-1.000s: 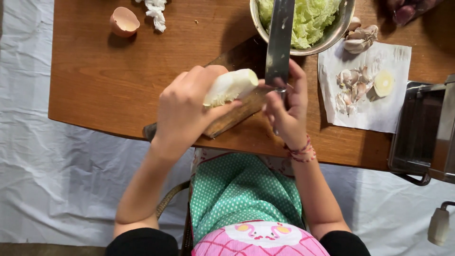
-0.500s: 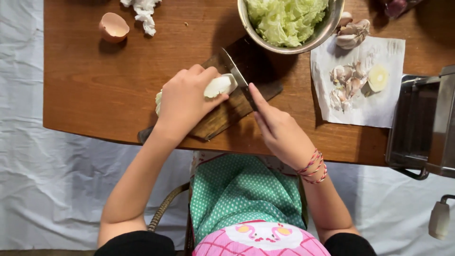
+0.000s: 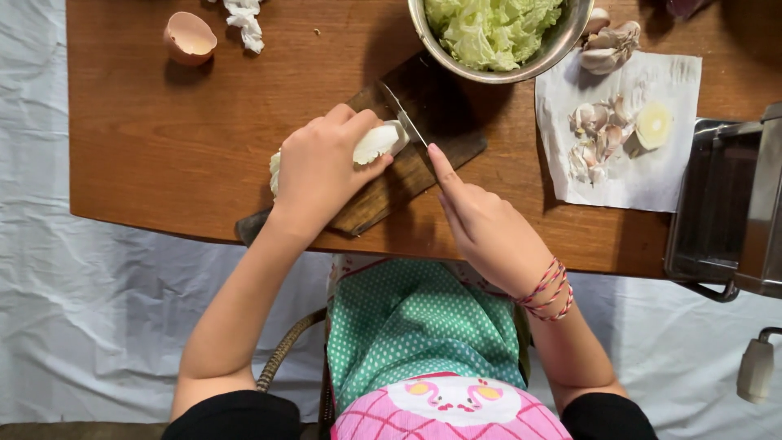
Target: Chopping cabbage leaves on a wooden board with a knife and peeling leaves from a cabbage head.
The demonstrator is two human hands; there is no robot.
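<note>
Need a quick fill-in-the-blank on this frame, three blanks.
1. The left hand presses a pale vegetable piece onto the wooden ____.
2. The right hand holds a ____, blade at the vegetable's end.
3. The metal bowl holds chopped ____.

Missing words: cutting board; knife; cabbage

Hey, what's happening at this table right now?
A person is cutting a pale piece of cabbage on a dark wooden cutting board. The left hand presses the cabbage down, while the right hand holds a knife with its blade at the cabbage's end. A metal bowl of cut cabbage leaves stands just behind the board. Garlic cloves lie on a paper towel to the right, and an eggshell sits at the far left.
</note>
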